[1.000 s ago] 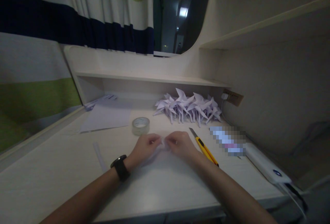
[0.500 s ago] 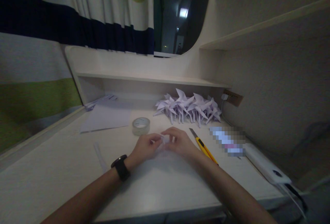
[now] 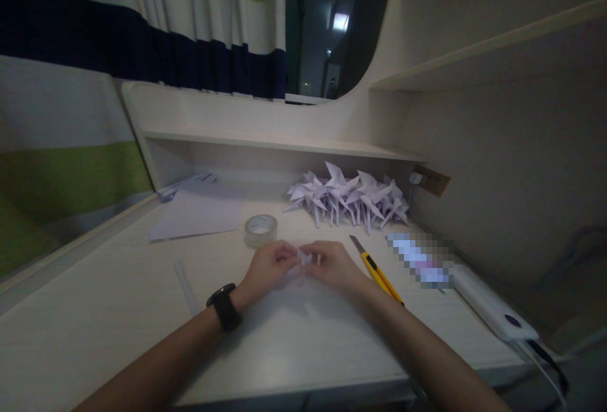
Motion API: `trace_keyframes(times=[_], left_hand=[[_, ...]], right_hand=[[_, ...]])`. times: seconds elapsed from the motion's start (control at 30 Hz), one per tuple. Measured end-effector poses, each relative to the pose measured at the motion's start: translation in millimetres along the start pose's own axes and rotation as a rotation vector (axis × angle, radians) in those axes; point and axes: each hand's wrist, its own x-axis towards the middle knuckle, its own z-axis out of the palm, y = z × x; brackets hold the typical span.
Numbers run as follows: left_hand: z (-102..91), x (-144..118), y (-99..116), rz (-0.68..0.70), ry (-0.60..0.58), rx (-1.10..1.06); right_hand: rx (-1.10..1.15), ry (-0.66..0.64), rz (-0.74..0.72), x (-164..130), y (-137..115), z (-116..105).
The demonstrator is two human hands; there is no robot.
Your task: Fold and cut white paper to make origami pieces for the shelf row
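Observation:
Between the fingertips of both hands, over the desk, is a small piece of folded white paper (image 3: pixel 304 258); the fingers hide most of its shape. My left hand (image 3: pixel 268 268), with a black watch on the wrist, pinches its left side. From the right, my right hand (image 3: pixel 336 263) grips it with thumb and fingers. Just behind the left hand lies a roll of clear tape (image 3: pixel 260 239). A yellow utility knife (image 3: pixel 380 275), blade out, rests right of the right hand. To the left of the watch is a narrow white strip (image 3: pixel 186 285).
White paper pinwheels (image 3: pixel 336 189) are heaped at the back under the shelf (image 3: pixel 284 141). Sheets of white paper (image 3: pixel 199 213) lie back left. On the right are a blurred-out bright object (image 3: pixel 420 261) and a white power strip (image 3: pixel 493 304) with cables.
The fingers have shifted slightly around the folded paper, and both hands still hold it. The whole view has moved a little; the other things stay in place.

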Motion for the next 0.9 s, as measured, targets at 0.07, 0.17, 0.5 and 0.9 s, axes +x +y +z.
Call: trace_keyframes(times=[0.07, 0.17, 0.5, 0.9], left_hand=[[-0.6, 0.1, 1.4, 0.016, -0.017, -0.006], [-1.7, 0.3, 3.3, 0.031, -0.031, 0.008], [0.7, -2.1, 2.5, 0.050, -0.123, 0.037], [1.8, -2.4, -0.4, 0.029, -0.147, -0.063]], right_hand=[[0.024, 0.008, 0.009, 0.4, -0.7, -0.3], [0.062, 0.030, 0.033, 0.8, 0.2, 0.3], [0.220, 0.101, 0.223, 3.2, 10.3, 5.0], [0.370, 0.110, 0.288, 5.5, 13.7, 4.0]])
